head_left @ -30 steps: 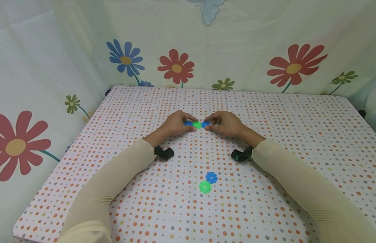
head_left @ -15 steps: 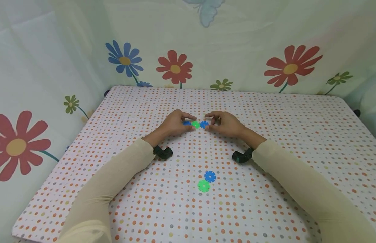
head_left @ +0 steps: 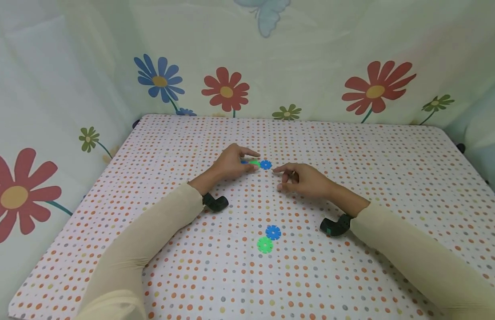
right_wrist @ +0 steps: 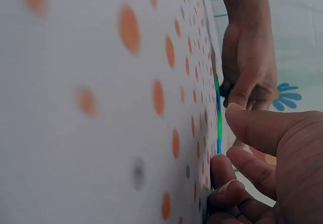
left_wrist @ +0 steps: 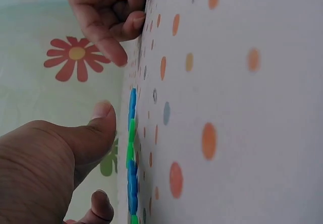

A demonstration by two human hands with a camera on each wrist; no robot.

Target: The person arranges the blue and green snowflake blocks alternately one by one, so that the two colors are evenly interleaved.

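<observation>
A row of notched flower-shaped plastic discs lies flat on the table, linked edge to edge in blue and green. Its right end is a blue disc [head_left: 263, 165], beside a green disc [head_left: 253, 163] that the left hand partly covers. My left hand [head_left: 230, 162] hovers around the row, thumb and forefinger spread; in the left wrist view the thumb stands apart from the blue disc [left_wrist: 132, 187]. The right hand [head_left: 307, 180] is right of the row and nearer me, fingers loosely bent, holding nothing. Both hands also show in the right wrist view.
Nearer me, another blue disc [head_left: 273, 227] and a green disc [head_left: 265, 250] lie edge to edge. The table [head_left: 183, 266] has a dotted cover. A flower-printed curtain [head_left: 319, 53] hangs behind and at the sides. Each wrist wears a black camera [head_left: 215, 203].
The right hand has let go of the blue end disc and moved right and toward me. The left hand stays over the row, its fingers a little wider apart.
</observation>
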